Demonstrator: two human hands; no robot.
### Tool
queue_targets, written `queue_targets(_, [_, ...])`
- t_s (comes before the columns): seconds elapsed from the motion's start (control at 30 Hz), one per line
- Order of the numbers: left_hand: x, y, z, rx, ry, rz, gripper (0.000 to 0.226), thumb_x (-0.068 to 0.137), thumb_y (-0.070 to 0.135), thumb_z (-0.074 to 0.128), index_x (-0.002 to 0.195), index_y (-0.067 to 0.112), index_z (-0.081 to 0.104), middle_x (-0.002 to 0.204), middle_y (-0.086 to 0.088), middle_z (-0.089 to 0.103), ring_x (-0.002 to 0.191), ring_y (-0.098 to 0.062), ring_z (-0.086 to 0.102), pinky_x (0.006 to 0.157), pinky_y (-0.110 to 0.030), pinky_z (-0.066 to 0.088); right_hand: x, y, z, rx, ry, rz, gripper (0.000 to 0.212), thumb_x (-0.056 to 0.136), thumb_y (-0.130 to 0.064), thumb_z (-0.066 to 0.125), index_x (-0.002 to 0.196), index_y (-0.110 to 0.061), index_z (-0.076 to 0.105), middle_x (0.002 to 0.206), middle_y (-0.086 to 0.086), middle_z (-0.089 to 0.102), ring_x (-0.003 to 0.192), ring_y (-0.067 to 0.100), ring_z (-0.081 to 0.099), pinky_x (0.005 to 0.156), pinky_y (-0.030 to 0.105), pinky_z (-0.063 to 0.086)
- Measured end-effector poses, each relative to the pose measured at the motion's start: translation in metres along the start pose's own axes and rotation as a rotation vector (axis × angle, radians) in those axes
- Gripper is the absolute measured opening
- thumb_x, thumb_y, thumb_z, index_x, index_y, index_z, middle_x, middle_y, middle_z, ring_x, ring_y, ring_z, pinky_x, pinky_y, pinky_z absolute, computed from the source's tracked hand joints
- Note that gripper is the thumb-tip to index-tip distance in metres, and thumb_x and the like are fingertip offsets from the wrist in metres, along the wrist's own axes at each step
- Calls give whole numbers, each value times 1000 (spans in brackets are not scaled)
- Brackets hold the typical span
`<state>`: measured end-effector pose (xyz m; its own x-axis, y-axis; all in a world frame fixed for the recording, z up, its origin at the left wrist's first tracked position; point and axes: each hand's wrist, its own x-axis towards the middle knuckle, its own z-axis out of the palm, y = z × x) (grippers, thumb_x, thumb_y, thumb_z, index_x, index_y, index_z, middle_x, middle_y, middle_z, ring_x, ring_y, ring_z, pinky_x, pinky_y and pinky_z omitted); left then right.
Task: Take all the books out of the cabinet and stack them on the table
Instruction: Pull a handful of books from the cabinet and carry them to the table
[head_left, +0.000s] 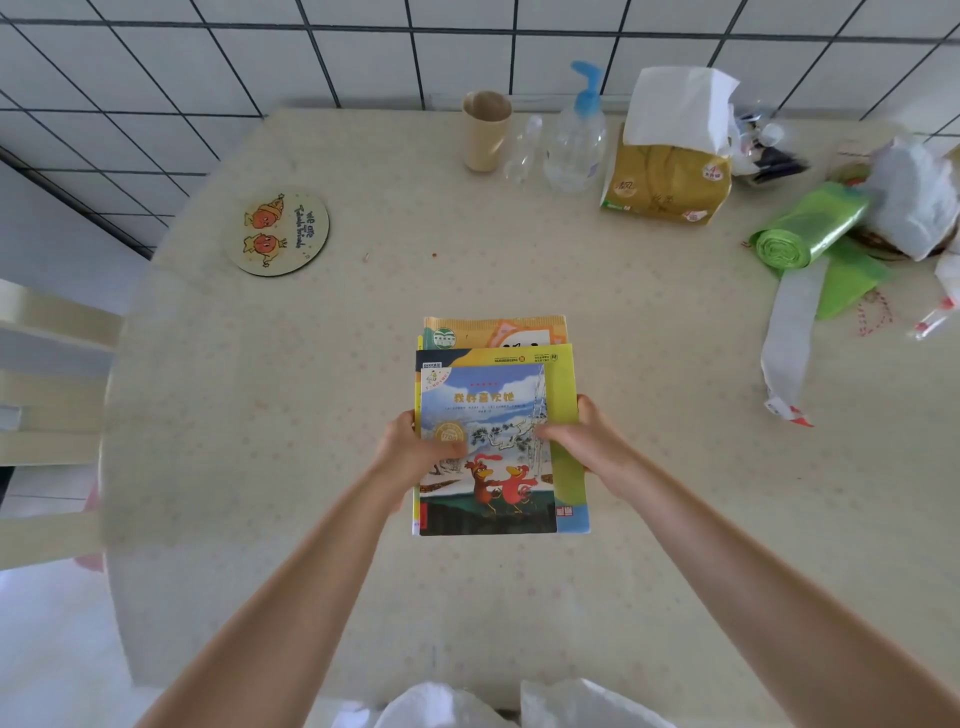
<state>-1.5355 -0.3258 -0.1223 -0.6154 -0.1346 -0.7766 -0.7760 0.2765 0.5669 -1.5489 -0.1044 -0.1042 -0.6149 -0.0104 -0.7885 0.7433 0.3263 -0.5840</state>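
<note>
Hands (415, 447) (582, 441) grip book stack (493, 415) edges.

On the table (519, 597) we see a pale cream cloth flecked with faint pink and grey dots. Mid-table, the top picture book (485, 452) shows two red chickens under a blue-and-white snowy sky, over a yellow-green book (566, 384) and an orange one (493, 328). Toward the far edge: a beige cup (485, 132), a clear pump bottle (576, 140) with a blue head, a mustard-yellow tissue pack (667, 182). A bright green bag roll (805, 228) sits near the right edge; a round coaster (280, 234) with orange cartoon figures, left.
</note>
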Motion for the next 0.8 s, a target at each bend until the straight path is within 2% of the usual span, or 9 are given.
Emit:
queue_targets(0.17, [-6, 4, 7, -18, 61, 6, 55, 67, 16, 86, 113, 14, 55, 102, -1, 70, 88, -20, 69, 78, -42, 59, -3, 1, 2, -71, 0, -2, 45, 86, -25, 66, 120, -20, 37, 113, 3, 58, 93, 15, 60, 65, 31, 47])
queue_targets(0.23, [-16, 9, 6, -7, 128, 57, 52, 75, 12, 79, 115, 18, 46, 98, 7, 64, 84, -11, 62, 67, -31, 53, -7, 4, 3, -129, 53, -18, 38, 87, -24, 62, 118, -18, 42, 114, 6, 60, 98, 20, 61, 78, 41, 53])
queue_targets(0.3, [-25, 16, -1, 84, 241, 180, 57, 81, 13, 71, 128, 23, 40, 110, 9, 57, 93, -10, 55, 63, -21, 42, -14, 7, 4, -148, 96, -47, 30, 89, -19, 57, 118, -17, 47, 117, 5, 62, 99, 22, 62, 87, 44, 53])
queue_targets(0.33, [-28, 19, -7, 138, 280, 252, 63, 82, 14, 69, 136, 23, 38, 118, 8, 54, 102, -12, 52, 69, -22, 42, -18, 9, 5, -156, 117, -58, 36, 90, -18, 55, 125, -15, 47, 121, 2, 61, 101, 21, 61, 86, 40, 52])
queue_targets(0.4, [-33, 25, -18, 227, 302, 338, 66, 82, 17, 67, 141, 22, 39, 120, 9, 52, 115, -15, 47, 89, -30, 41, -31, 17, 7, -197, 191, -66, 53, 91, -17, 52, 141, -13, 35, 132, 3, 54, 110, 24, 57, 81, 31, 43])
queue_targets(0.47, [-38, 29, -24, 255, 284, 366, 58, 82, 16, 66, 136, 22, 45, 116, 10, 54, 117, -16, 48, 95, -33, 38, -43, 30, 12, -244, 286, -97, 58, 90, -18, 51, 145, -16, 30, 142, 6, 46, 119, 27, 53, 84, 32, 42])
queue_targets(0.6, [-48, 29, -16, 305, 252, 508, 47, 83, 13, 64, 128, 23, 52, 115, 7, 60, 113, -17, 52, 96, -32, 40, -70, 50, 23, -176, 416, -202, 56, 90, -19, 51, 143, -19, 35, 143, 5, 46, 125, 25, 50, 96, 41, 47])
queue_targets(0.7, [-62, 13, 6, 328, 150, 608, 40, 84, 10, 64, 121, 20, 56, 109, 8, 62, 107, -14, 57, 94, -32, 45, -93, 68, 35, -96, 527, -229, 52, 91, -16, 53, 141, -19, 39, 141, 0, 46, 125, 21, 51, 87, 29, 49])
queue_targets(0.8, [-85, -13, 31, 323, -20, 689, 32, 85, 6, 63, 113, 21, 60, 106, 3, 68, 96, -6, 62, 91, -32, 51, -119, 93, 46, 11, 645, -240, 46, 91, -10, 55, 136, -15, 46, 135, 5, 53, 119, 23, 56, 93, 29, 43])
